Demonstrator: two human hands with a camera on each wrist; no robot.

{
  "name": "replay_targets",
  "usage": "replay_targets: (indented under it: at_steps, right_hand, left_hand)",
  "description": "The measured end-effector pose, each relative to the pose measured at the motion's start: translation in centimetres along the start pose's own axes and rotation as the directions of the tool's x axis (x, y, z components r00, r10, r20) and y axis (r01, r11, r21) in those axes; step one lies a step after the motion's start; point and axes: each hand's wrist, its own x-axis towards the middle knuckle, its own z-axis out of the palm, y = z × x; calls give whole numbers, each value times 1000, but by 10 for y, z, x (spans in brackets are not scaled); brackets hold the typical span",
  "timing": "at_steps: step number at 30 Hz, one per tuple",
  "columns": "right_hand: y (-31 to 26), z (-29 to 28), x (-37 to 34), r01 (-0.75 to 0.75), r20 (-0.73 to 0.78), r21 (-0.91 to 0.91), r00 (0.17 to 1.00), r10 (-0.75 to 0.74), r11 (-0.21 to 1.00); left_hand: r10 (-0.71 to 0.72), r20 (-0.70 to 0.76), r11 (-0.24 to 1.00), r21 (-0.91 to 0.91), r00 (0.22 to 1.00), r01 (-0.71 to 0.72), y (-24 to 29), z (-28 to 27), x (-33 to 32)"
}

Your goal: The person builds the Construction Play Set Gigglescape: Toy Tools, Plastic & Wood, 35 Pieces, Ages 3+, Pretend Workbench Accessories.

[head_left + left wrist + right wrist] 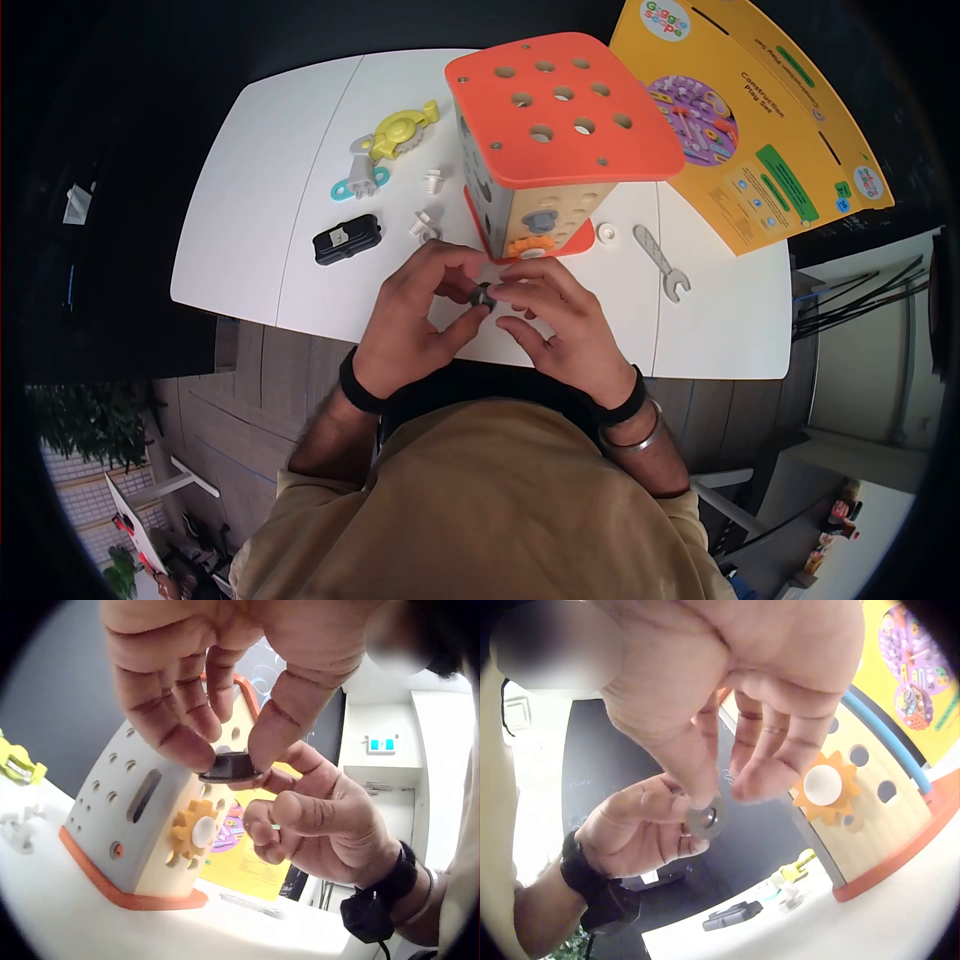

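Between thumb and index finger my left hand (420,305) pinches a small dark grey round flanged piece (229,766) with a hollow centre (705,818). My right hand (560,315) is held close beside it, fingers bent and thumb apart from them; in the right wrist view its thumb tip overlaps the piece's edge. Just beyond both hands stands a toy box with an orange-red top (570,110), perforated wooden sides and an orange gear (196,831) with a white centre on the near face. A grey hexagonal bolt head (540,222) sits above the gear.
Left of the box lie white bolts (432,182), a yellow toy part (400,130), a grey-and-teal piece (361,178) and a black case (347,239). To its right are a white ring (606,233), a grey toy wrench (663,264) and a yellow package (760,120).
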Motion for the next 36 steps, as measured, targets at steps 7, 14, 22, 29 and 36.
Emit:
replay_targets:
  at_steps: [7,14,22,29,36]
  right_hand:
    - [3,0,-2,91,-36,7,995,-91,996]
    - [12,-18,4,46,-234,-60,971,-58,997]
    - [51,-29,6,-124,-509,423,787,348,898]
    - [59,-16,19,-70,-475,571,784,399,818]
    - [45,1,17,-98,-397,583,832,388,807]
  left_hand:
    - [38,-3,987,-154,999,-38,5,14,3]
    - [106,35,994,-42,994,-105,11,8,5]
    - [101,14,995,12,995,-101,14,6,5]
    - [90,65,996,10,994,-91,17,7,4]
    - [83,23,994,73,996,-85,15,2,5]
